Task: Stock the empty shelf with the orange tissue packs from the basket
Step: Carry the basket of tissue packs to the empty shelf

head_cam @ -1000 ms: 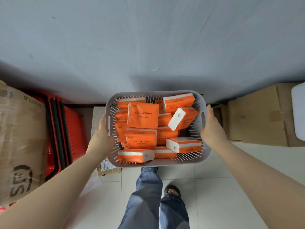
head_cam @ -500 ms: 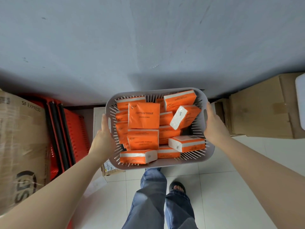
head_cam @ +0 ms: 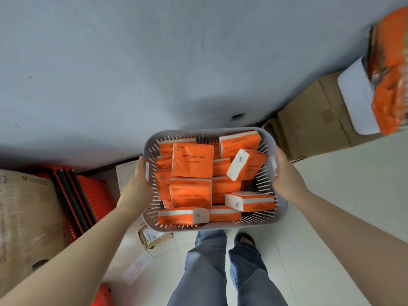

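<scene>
I carry a grey slotted basket [head_cam: 280, 214] in front of me, above the floor. Several orange tissue packs [head_cam: 192, 163] marked COTTON TISSUE lie jumbled inside it, some flat and some tilted. My left hand [head_cam: 138, 183] grips the basket's left handle, fingers through the slot. My right hand [head_cam: 283, 173] grips the right handle. At the top right edge a white shelf board [head_cam: 355, 98] shows, with orange packaged goods [head_cam: 388, 69] on it, blurred. No empty shelf is in view.
A grey wall [head_cam: 154, 62] fills the view ahead. Stacked red baskets [head_cam: 88, 195] and an SF Express carton [head_cam: 24, 213] stand at the left. Brown cartons [head_cam: 313, 122] sit at the right by the wall. A small parcel [head_cam: 152, 237] lies on the white tiled floor under the basket.
The view has swung to the right; the shelf board and orange goods at the top right came into sight. Both hands hold the basket as before.
</scene>
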